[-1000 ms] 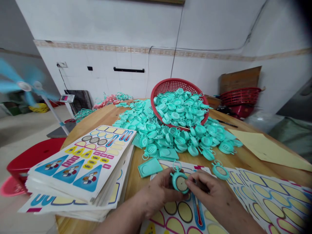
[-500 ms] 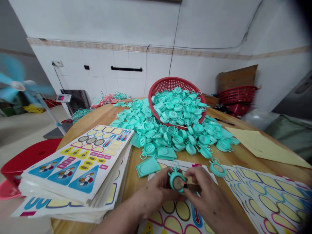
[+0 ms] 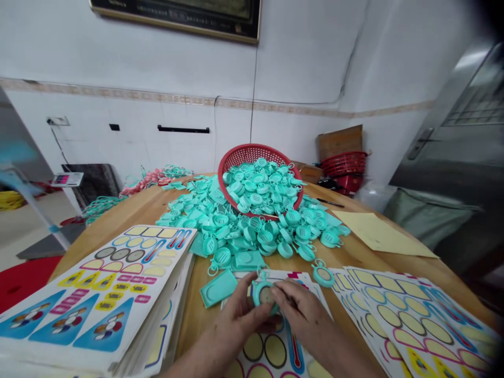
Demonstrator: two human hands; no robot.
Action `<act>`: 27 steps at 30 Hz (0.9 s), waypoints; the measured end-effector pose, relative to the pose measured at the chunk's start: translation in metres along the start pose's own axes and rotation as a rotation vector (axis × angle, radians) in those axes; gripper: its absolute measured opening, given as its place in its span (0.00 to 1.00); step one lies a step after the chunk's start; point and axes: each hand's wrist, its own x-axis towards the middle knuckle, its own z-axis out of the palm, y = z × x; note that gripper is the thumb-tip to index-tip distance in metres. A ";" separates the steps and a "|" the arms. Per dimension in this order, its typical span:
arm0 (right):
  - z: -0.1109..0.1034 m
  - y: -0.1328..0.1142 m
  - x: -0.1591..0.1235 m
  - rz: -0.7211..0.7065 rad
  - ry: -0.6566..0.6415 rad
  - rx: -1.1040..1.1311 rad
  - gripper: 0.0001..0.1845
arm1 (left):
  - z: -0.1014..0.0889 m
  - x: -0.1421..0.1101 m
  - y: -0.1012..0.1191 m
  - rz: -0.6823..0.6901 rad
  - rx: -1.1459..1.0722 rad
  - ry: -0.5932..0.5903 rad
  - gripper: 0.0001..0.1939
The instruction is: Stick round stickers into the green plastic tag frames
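Swung rightward and tipped upward since the earlier frame, bringing into view a dark framed panel (image 3: 177, 17) on the far wall and more of a metal door (image 3: 457, 136) at far right. Closed in at the fingertips too, now covering more of the beige disc (image 3: 266, 294) set in a teal stopwatch (image 3: 258, 287).

Holding that stopwatch in the near middle, just above a sticker sheet (image 3: 275, 350) on the wooden table (image 3: 132, 207). Gripping it from the left with the left hand (image 3: 239, 316), between thumb and curled fingers. Touching its right side with the right hand (image 3: 302, 313), fingers bunched together; cannot tell whether pinching the rim or only pressing.

Lying just left of the hands, a flat teal piece (image 3: 218, 289); to the right, near the fanned sticker sheets (image 3: 413, 310), a second teal stopwatch (image 3: 323, 274) with a similar disc. Stacked at near left, more sticker sheets (image 3: 118, 283). Heaped farther off, teal parts (image 3: 220, 220) around and inside a tilted red basket (image 3: 246, 152). Spread right of the heap, a yellowish paper (image 3: 384, 234).
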 end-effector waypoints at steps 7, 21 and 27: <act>-0.063 0.038 -0.010 0.098 0.059 -0.242 0.19 | -0.004 0.004 0.000 0.073 0.095 0.125 0.38; -0.068 0.104 0.074 0.196 0.206 -0.263 0.06 | -0.008 0.011 0.006 0.153 0.066 0.349 0.25; -0.068 0.079 0.073 0.224 0.204 -0.029 0.14 | -0.006 0.011 0.011 0.149 0.018 0.361 0.26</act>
